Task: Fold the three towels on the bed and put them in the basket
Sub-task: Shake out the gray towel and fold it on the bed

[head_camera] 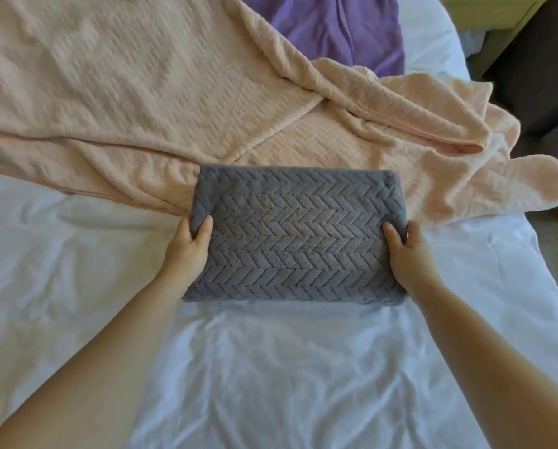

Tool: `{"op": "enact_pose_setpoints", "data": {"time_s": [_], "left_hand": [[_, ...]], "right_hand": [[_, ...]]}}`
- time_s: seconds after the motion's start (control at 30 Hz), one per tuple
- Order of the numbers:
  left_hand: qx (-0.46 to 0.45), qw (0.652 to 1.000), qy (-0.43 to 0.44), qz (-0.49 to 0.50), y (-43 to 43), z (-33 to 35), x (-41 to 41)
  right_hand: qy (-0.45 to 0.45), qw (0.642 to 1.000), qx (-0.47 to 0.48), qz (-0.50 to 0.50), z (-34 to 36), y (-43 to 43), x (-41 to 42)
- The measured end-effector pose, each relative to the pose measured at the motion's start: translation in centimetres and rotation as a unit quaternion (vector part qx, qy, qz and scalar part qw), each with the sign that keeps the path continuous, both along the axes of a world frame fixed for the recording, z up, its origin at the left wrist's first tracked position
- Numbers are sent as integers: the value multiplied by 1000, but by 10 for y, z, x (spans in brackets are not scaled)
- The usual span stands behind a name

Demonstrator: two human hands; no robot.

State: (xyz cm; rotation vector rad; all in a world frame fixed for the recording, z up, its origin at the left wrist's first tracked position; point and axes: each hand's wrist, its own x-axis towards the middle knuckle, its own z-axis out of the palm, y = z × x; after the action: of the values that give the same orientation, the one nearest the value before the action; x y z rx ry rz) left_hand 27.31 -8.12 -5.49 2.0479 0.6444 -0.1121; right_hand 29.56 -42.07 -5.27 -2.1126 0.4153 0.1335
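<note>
**While the pink towel [135, 92] lies unfolded, we hold the grey towel [297, 234]**

As we look down, our left hand [187, 251] and right hand [407, 254] each grip one short end of the folded grey towel, thumbs on top and fingers wrapped round its edges. It sits over the white bed sheet [271, 367], its far edge overlapping the pink towel, which lies spread and rumpled. Beyond that lies a crumpled purple towel [329, 27]. Whether the grey towel rests on the sheet or is lifted, we cannot tell.
</note>
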Motion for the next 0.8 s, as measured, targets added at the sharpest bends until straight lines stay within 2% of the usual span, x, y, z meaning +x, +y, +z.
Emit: {"op": "enact_pose_setpoints", "data": {"time_s": [0.07, 0.2, 0.27, 0.33, 0.4, 0.5, 0.6, 0.67, 0.8], "left_hand": [[47, 998, 52, 0, -2, -10, -2], [102, 992, 70, 14, 1, -14, -4], [40, 995, 73, 47, 0, -13, -4], [-55, 990, 95, 90, -2, -8, -5], [-74, 986, 127, 81, 0, -1, -7], [-13, 995, 91, 46, 1, 16, -15], [-6, 999, 32, 42, 0, 30, -42], [-17, 998, 60, 20, -2, 35, -77], [-26, 984, 177, -21, -16, 27, -160]], "right_hand": [[42, 999, -14, -16, -12, -1, 2], [63, 996, -6, -55, -20, -7, -2], [59, 996, 23, -67, -20, -9, -5], [78, 988, 107, -84, -13, -6, -9], [134, 975, 157, -78, -4, -2, -12], [126, 983, 109, -73, 10, 0, -23], [96, 988, 73, -92, 27, -5, -49], [125, 988, 41, -80, 35, -15, -80], [206, 977, 4, -45, 31, -30, -154]]}}
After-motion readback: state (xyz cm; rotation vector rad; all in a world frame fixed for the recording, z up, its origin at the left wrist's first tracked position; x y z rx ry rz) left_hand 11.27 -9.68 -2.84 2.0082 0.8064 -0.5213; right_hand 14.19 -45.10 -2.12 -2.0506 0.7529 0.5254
